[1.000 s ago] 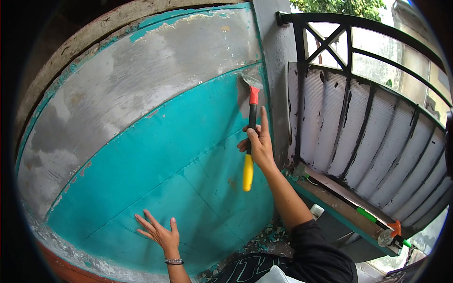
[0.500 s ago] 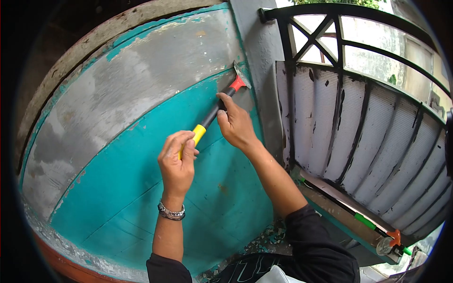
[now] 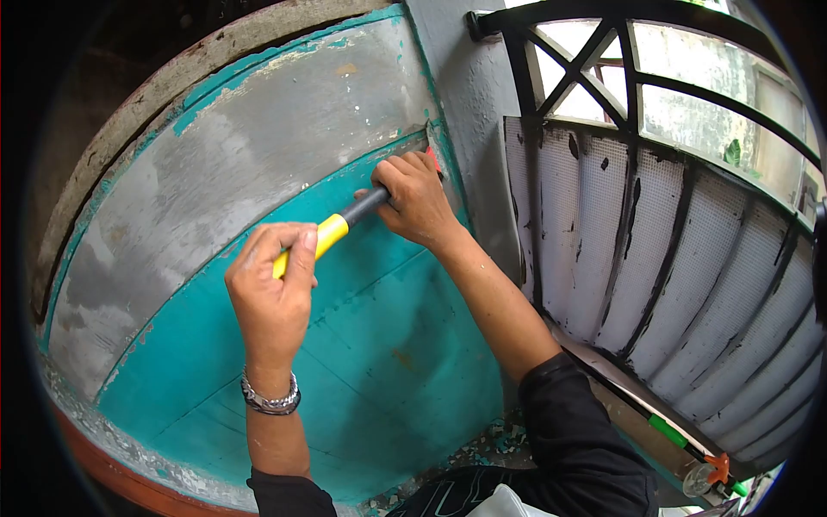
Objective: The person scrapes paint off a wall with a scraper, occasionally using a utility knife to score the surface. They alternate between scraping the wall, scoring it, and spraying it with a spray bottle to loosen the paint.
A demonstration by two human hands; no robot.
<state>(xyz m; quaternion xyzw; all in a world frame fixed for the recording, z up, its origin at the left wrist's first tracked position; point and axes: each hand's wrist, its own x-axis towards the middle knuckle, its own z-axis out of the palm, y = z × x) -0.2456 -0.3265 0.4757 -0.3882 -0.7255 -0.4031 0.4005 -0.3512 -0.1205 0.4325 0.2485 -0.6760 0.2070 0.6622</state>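
Observation:
A long scraper (image 3: 332, 231) with a yellow and black handle and a red head slants across a panel. My left hand (image 3: 274, 276) pinches the yellow end of the handle. Farther up, my right hand (image 3: 415, 198) is wrapped round the black part just below the red head and partly hides it. The blade lies against the panel's upper right corner, beside the grey post. Turquoise paint (image 3: 345, 345) covers the lower panel, while the band above it (image 3: 258, 138) is bare grey with patchy paint along its edges.
A black metal gate (image 3: 633, 95) with ribbed, paint-streaked sheeting stands at the right, past the grey post (image 3: 469, 95). A black and green pole (image 3: 668, 429) with an orange clamp lies along the ledge at lower right. Paint flakes (image 3: 491, 448) litter the floor below.
My left hand has moved left and slightly up with the yellow end, so the handle lies flatter. My right hand has shifted closer to the red head and now covers more of it.

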